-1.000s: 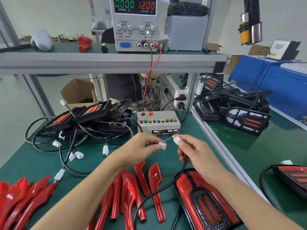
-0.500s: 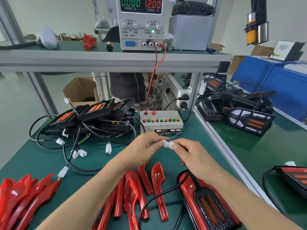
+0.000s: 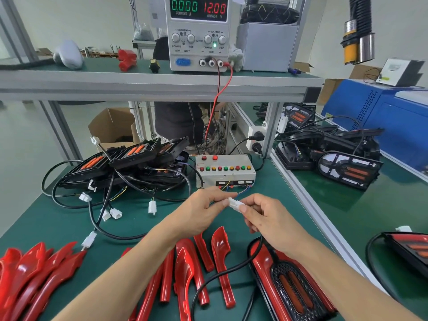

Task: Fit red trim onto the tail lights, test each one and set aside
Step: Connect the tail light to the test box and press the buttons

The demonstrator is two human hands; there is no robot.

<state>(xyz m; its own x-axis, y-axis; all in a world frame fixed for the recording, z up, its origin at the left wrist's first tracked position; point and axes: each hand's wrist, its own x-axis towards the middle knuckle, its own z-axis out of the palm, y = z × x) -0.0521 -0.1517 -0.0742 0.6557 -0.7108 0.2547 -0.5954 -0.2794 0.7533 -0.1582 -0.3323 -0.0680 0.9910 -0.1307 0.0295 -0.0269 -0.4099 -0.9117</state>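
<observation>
A tail light with red trim fitted (image 3: 289, 288) lies at the near right of the green bench. Its black cable (image 3: 222, 272) runs up to a white plug (image 3: 237, 204). My right hand (image 3: 266, 218) pinches that plug. My left hand (image 3: 203, 209) pinches the mating white connector on the thin wires from the test box (image 3: 225, 169). The two white connectors meet between my fingertips. Loose red trim pieces (image 3: 199, 258) lie in front of me, and more (image 3: 30, 272) at the near left.
A pile of black tail lights with cables (image 3: 129, 163) lies at the left. A power supply (image 3: 199, 33) on the shelf reads 0.000 A and 12.00 V. More tail lights (image 3: 347, 167) sit on the right bench, one (image 3: 412, 249) at its near edge.
My hands have come together: the two white connectors, apart a second ago, now touch. The view has shifted slightly closer.
</observation>
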